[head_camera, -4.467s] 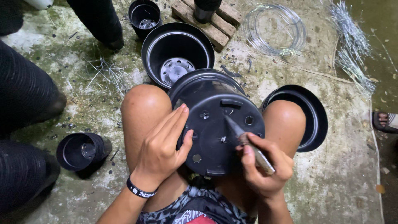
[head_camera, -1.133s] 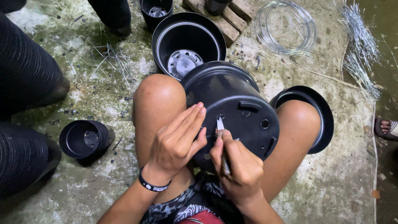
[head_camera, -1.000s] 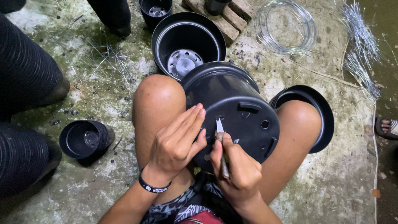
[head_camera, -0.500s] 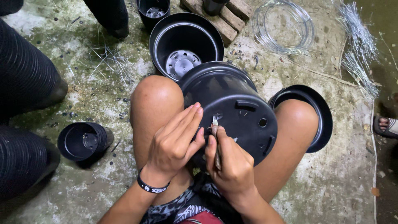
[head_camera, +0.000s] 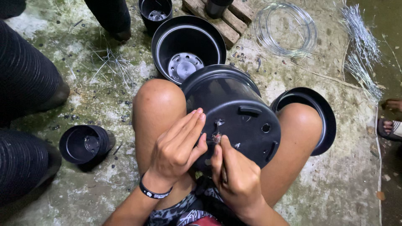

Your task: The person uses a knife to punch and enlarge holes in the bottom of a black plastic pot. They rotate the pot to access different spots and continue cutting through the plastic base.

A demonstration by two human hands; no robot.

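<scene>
A black plastic pot (head_camera: 234, 113) lay upturned between the person's knees, the left hand (head_camera: 176, 148) flat against its base, the right hand (head_camera: 236, 178) clenched around a thin tool (head_camera: 217, 137).

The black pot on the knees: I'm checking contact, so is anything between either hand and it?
Nothing visible. The left hand lies flat on the upturned black pot, fingers on its base. The right hand grips a thin tool whose tip meets the base beside a hole.
</scene>
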